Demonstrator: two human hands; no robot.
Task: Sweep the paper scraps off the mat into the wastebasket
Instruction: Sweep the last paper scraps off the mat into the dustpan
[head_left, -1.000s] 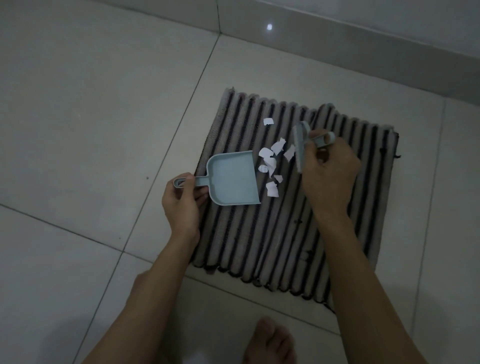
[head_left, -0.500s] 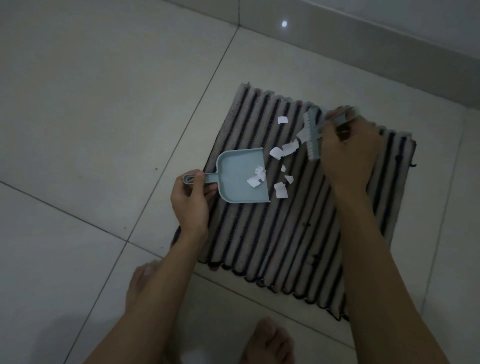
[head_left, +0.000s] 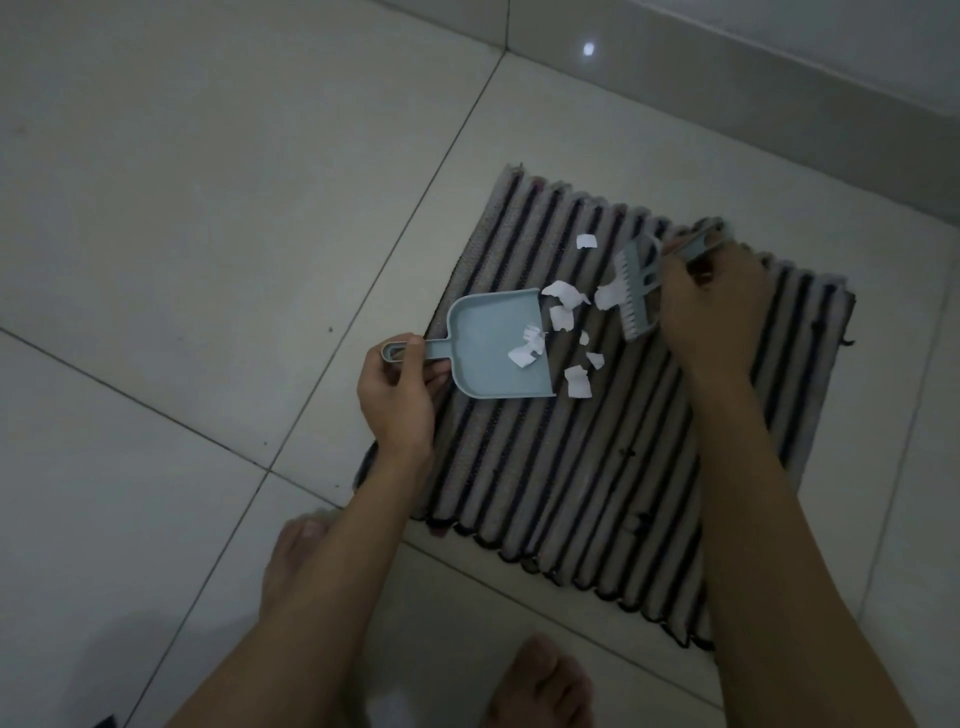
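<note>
The paper scraps (head_left: 566, 312) lie loose on the striped mat (head_left: 597, 441), strung between the two tools: the right hand (head_left: 711, 306), fingers wrapped round the little brush (head_left: 636, 291), sits just to their right, and the left hand (head_left: 400, 384), closed on the dustpan (head_left: 493, 348) handle, waits on their left. The brush head runs roughly parallel to the pan's open lip, so a leftward stroke looks right. A couple of scraps already rest inside the pan; one lies apart, further up the mat. No wastebasket is in sight.
</note>
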